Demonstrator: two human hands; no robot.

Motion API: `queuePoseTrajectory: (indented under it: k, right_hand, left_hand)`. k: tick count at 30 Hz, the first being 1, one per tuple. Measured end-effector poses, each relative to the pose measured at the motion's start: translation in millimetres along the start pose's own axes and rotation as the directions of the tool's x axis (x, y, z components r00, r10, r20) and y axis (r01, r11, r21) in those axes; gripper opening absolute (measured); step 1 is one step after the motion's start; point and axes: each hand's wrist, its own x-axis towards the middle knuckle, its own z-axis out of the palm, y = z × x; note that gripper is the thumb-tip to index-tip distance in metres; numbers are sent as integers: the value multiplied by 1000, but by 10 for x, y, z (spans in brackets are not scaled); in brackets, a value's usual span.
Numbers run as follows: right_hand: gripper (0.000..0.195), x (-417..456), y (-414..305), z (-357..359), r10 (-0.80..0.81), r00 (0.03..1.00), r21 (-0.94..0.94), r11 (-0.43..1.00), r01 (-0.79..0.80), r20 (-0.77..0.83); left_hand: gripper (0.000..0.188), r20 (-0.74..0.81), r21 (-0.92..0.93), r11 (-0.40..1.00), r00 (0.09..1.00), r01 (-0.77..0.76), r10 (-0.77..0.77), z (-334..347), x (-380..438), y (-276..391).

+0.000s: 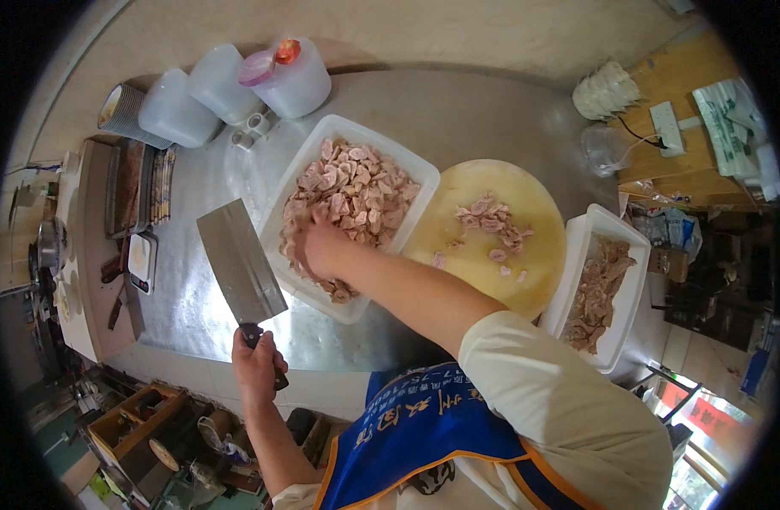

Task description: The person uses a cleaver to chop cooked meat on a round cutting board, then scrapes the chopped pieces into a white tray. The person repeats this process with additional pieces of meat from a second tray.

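My left hand (257,363) grips the dark handle of a cleaver (242,261), its broad blade pointing away from me over the steel table's front part. My right arm reaches across to the left, and my right hand (319,242) is down in a white plastic tub (421,166) among many sliced meat pieces (364,185). Its fingers are blurred and partly hidden by the meat, so I cannot make out whether they hold any. Right of the tub, a round yellowish cutting board (536,210) carries a small heap of meat slices (492,217).
A second white tub (626,299) with larger meat pieces (597,293) stands right of the board. Frosted plastic containers (217,83) and stacked bowls (131,118) line the back left. At left are a small scale (142,262) and a knife (115,312). A power strip (669,129) hangs at right.
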Motion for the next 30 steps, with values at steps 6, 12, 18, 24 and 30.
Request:
queuePoseTrajectory:
  k: [6,12,18,24,30]
  right_hand:
    - [41,-621,-116,626,-44,999,-28,999,43,-31]
    - [38,-991,-129,462,92,975,83,994,-77,-200]
    - [41,-1529,32,279,164,817,124,986,-114,-553]
    - [57,-2938,934,390,563,579,227,804,-550,-590]
    - [68,-3978,1410,392,692,505,211,674,-707,-517]
  left_hand:
    - [11,15,10,999,999,-39,39,19,-161,54]
    - [12,71,65,996,996,-58,54,257,-331,48]
    - [13,171,229,959,977,-169,131,622,-486,-73]
    - [19,348,412,909,933,-67,-88,1062,-765,-830]
    - [21,395,419,908,902,-8,-174,1423,-972,-1699]
